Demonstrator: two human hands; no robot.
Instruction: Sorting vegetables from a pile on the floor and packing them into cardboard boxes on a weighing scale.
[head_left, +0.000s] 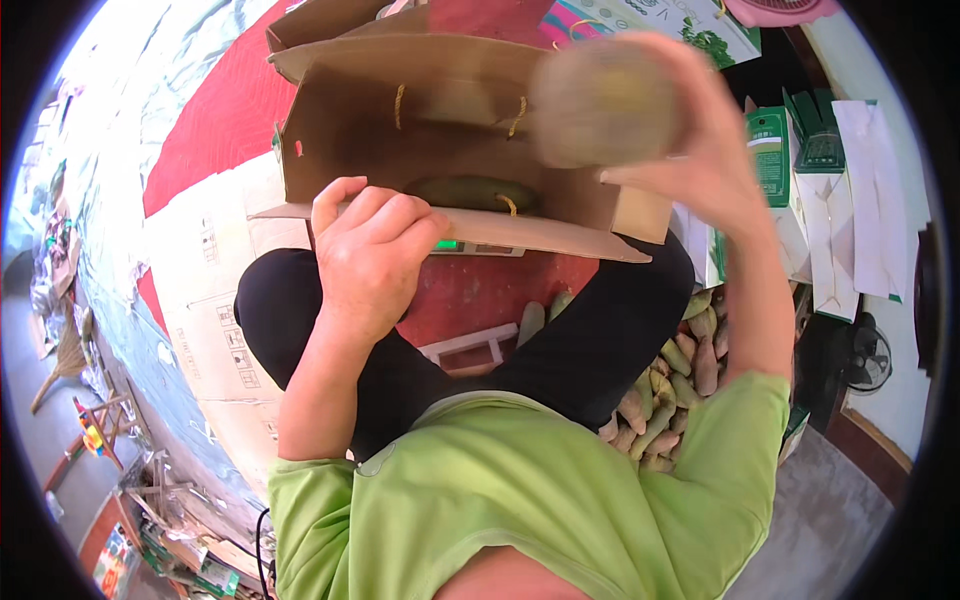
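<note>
An open brown cardboard box [345, 120] stands before my crossed legs. My left hand [375, 245] is closed over the near flap [545, 235], its fingers curled past the edge. Inside, against the near wall, lies a long dark green gourd-like vegetable [465, 192]. Above the box's right end, my right hand [705, 150] grips a large, round, greenish-tan melon-like fruit [600, 105]. Motion blurs both, so its exact kind is unclear. Yellow cord loops hang from the box walls. A scale with a lit green display [480, 248] shows under the near flap.
Elongated green and pinkish vegetables [680, 380] are heaped by my right thigh. White and green cartons [800, 190] stand to the right, near a small black fan [868, 355]. Flattened cardboard [215, 300] lies on the left. A white frame [470, 348] sits between my legs.
</note>
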